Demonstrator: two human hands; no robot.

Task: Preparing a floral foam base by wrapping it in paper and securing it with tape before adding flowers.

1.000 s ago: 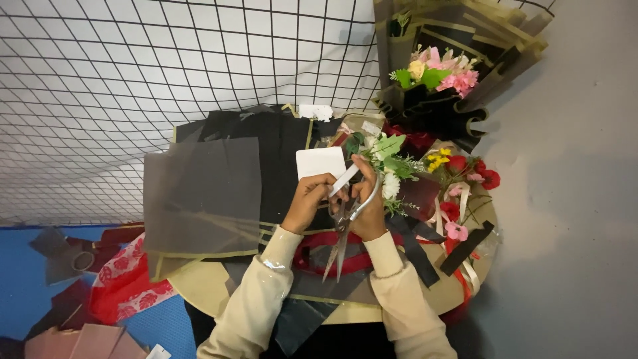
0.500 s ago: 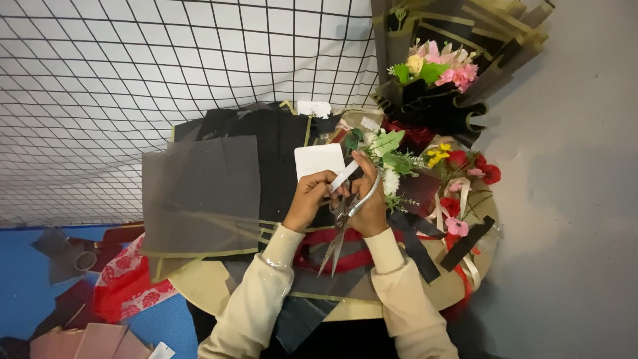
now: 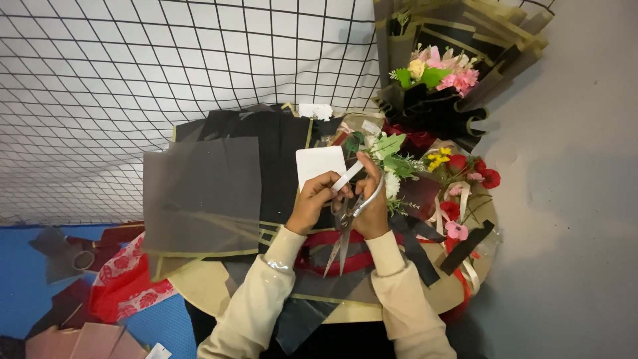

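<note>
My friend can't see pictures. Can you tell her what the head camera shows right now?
Seen from above, a person's left hand and right hand pinch a small white strip over a round table, with silver scissors hanging from the right hand. Dark wrapping sheets, artificial flowers and a wrapped bouquet lie around them.

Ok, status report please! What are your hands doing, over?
Left hand pinching a white paper strip. Right hand holding that strip too, with scissors hanging, blades pointing down. Flowers crowd close beside the right hand.
</note>
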